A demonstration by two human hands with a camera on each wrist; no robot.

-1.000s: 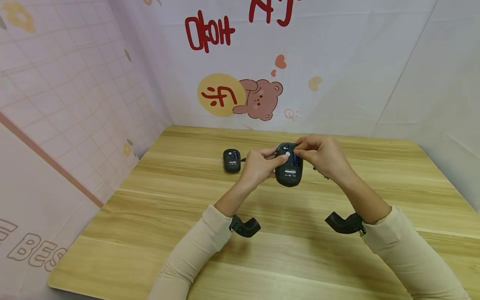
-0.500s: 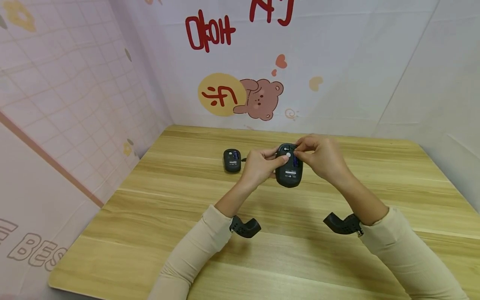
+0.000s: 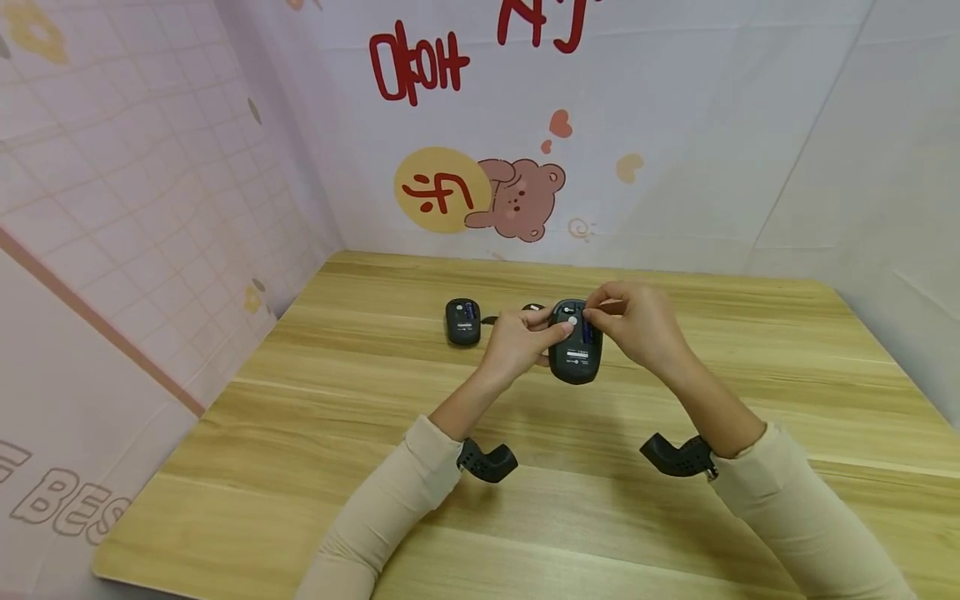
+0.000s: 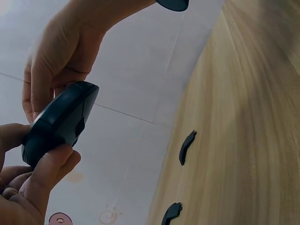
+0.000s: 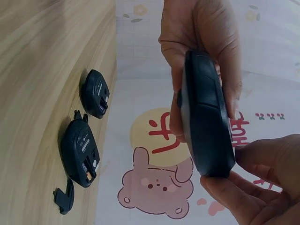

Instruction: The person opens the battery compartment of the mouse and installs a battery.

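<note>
A black computer mouse (image 3: 576, 367) is held up above the table, its underside facing me and its battery slot uncovered. My left hand (image 3: 517, 350) grips it along the left side, thumb on the underside and fingers behind. A blue battery (image 3: 588, 335) shows in the slot. The thumb and index finger of my right hand (image 3: 637, 321) pinch at the slot's upper end, by the mouse's front edge. What lies under those fingertips is hidden. In the right wrist view, the right thumb and fingers meet the lower end of the mouse.
Two more black mice lie underside up on the wooden table (image 3: 300, 467): one left (image 3: 463, 323), another mouse (image 5: 79, 152) behind my left hand. Small black covers (image 5: 64, 199) lie beside them. Further loose covers (image 4: 188, 147) rest to the right. A printed cloth wall (image 3: 675, 167) stands behind.
Both hands and the held mouse have dropped slightly and shifted a little left. More of the mouse behind my left hand shows. The right fingertips stay at the slot's upper end.
</note>
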